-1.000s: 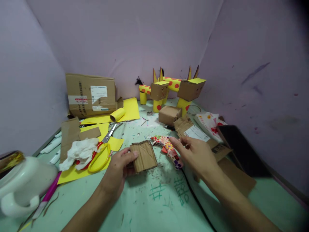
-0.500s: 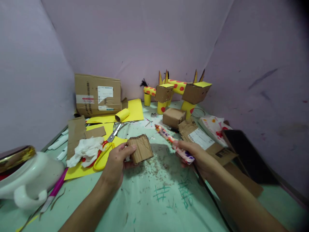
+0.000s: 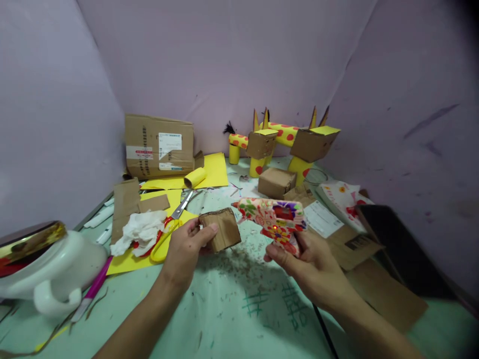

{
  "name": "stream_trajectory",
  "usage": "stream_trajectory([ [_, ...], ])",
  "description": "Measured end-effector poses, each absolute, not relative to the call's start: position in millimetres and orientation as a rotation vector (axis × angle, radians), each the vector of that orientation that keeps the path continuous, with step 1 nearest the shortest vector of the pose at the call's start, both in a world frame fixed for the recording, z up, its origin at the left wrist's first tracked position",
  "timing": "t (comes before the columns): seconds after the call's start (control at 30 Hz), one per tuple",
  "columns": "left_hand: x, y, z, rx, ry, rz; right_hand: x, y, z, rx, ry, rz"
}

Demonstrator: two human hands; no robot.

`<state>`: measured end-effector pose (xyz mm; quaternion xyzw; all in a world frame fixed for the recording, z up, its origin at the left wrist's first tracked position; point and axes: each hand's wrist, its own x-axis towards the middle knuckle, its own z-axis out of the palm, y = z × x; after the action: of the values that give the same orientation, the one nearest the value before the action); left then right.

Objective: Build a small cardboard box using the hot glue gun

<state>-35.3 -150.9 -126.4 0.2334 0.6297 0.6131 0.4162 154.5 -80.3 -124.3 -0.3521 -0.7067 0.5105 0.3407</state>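
Observation:
My left hand [image 3: 187,249] grips a small square cardboard box [image 3: 223,230] between thumb and fingers, above the green tabletop. In my right hand [image 3: 310,262] is a flower-patterned hot glue gun [image 3: 271,219], held by its handle with a small light glowing on its side. Its nozzle points left and sits close to the upper right of the cardboard box; whether they touch I cannot tell. A dark cord runs down from below my right hand. Yellow-handled scissors [image 3: 166,240] lie left of my left hand, beside crumpled white tissue [image 3: 140,229].
Two yellow, red-spotted animal figures with cardboard heads [image 3: 262,144] stand at the back. A large carton [image 3: 144,149], yellow paper [image 3: 215,169] and a small box [image 3: 276,182] are nearby. Left stands a white mug [image 3: 75,264]; right lie cardboard pieces [image 3: 392,294] and a dark slab [image 3: 396,244].
My right hand has turned the glue gun so its side faces me and its nozzle has come nearer the cardboard box. The whole view has shifted slightly.

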Motion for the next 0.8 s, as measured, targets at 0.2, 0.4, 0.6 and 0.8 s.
stream_trajectory([
  [0.2,-30,-153,-124,0.696,1.630,1.577,150,-83,-128,-0.798,-1.952,1.302],
  [0.4,-27,-155,-121,0.779,1.682,1.579,152,-84,-138,-0.827,-2.052,1.247],
  [0.6,-28,-155,-118,0.792,1.706,1.500,152,-84,-143,-0.836,-2.057,1.271],
  [0.8,-27,-156,-117,0.819,1.731,1.522,153,-84,-142,-0.837,-2.064,1.271],
])
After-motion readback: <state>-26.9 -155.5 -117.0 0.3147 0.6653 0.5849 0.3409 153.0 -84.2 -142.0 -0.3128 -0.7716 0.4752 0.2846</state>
